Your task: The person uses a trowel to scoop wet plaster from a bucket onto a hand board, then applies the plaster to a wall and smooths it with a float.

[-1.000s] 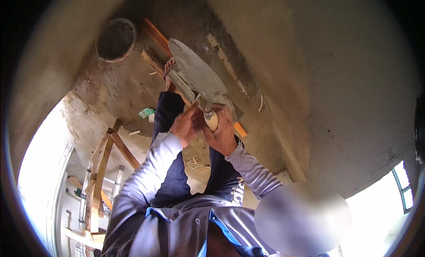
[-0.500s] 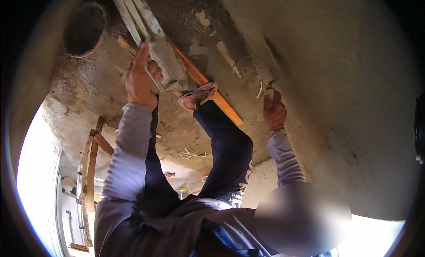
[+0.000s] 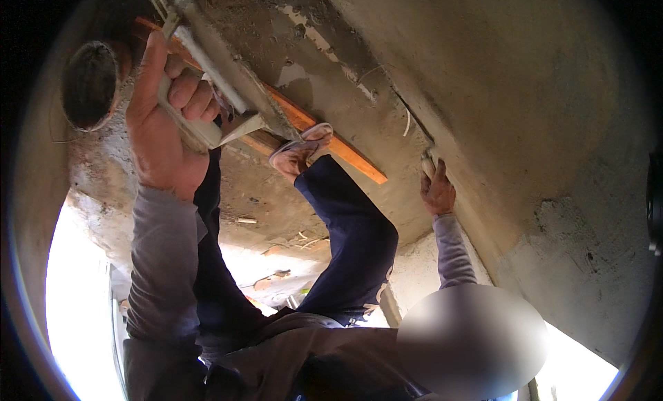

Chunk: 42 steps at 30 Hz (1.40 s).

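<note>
My left hand (image 3: 169, 118) is wrapped round the bar handle of a long, grey, plaster-smeared float (image 3: 231, 70), which reaches up and away past the upper edge. Farther off to the right, my right hand (image 3: 438, 192) grips the pale handle of a trowel (image 3: 429, 165). Its thin dark blade lies along the foot of the plastered wall (image 3: 511, 118), and whether it touches the surface is hard to tell. A short white strip (image 3: 406, 123) lies on the floor just left of the blade.
An orange-brown wooden plank (image 3: 345, 156) lies on the rough floor beside my sandalled foot (image 3: 298, 154). At the upper left is a round, dark container or opening (image 3: 90, 87). Pale scraps (image 3: 309, 241) are scattered near my legs. Bright light enters at lower left.
My left hand and the float have come closer and moved left. My right hand has shifted slightly down and right with the trowel, whose blade now lies nearer the wall's foot.
</note>
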Tool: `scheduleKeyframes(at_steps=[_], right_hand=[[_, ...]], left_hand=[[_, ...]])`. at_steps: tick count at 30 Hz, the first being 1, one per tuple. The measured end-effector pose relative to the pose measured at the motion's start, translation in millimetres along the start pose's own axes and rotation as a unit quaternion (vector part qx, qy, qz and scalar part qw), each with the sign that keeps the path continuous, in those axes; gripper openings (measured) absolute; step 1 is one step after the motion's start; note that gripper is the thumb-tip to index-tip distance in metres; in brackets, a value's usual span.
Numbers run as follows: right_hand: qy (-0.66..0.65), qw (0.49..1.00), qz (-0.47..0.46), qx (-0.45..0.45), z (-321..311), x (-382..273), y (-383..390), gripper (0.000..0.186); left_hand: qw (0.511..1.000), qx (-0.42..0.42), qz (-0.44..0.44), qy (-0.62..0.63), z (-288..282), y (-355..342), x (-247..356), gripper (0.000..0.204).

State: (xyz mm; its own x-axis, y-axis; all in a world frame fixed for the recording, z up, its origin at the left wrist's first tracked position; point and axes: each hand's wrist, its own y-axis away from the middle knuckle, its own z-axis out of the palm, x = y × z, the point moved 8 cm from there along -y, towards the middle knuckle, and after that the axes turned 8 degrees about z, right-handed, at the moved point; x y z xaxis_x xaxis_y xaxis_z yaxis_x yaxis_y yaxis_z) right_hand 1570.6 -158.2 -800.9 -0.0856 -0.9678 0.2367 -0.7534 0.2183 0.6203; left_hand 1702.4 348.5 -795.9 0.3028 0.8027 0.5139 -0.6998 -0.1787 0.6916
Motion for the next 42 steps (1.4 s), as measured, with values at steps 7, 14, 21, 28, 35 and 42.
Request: scheduleKeyframes(at_steps=[7,14,21,28,35,42], right_hand=[[-0.015,0.998,0.042,0.039,-7,-73,-80,0.051],[-0.072,0.987,0.071,-0.127,75,-31,-73,0.047],[-0.04,0.984,-0.053,-0.165,70,-115,-107,0.036],[-0.039,0.99,-0.056,0.126,-1,-40,-86,0.046],[0.026,0.996,0.031,0.074,8,15,-66,0.045],[0.006,0.941,-0.11,0.319,-95,-79,-46,0.046]], left_hand=[[0.99,-0.111,-0.025,0.077,22,-28,10,0.035],[0.982,-0.178,0.029,0.047,35,-57,58,0.033],[0.949,-0.282,0.141,0.023,59,-84,91,0.03],[0.952,-0.194,0.239,-0.003,82,-111,77,0.031],[0.913,-0.313,0.261,0.007,73,-165,99,0.031],[0.894,-0.205,0.395,-0.063,9,-184,186,0.032]])
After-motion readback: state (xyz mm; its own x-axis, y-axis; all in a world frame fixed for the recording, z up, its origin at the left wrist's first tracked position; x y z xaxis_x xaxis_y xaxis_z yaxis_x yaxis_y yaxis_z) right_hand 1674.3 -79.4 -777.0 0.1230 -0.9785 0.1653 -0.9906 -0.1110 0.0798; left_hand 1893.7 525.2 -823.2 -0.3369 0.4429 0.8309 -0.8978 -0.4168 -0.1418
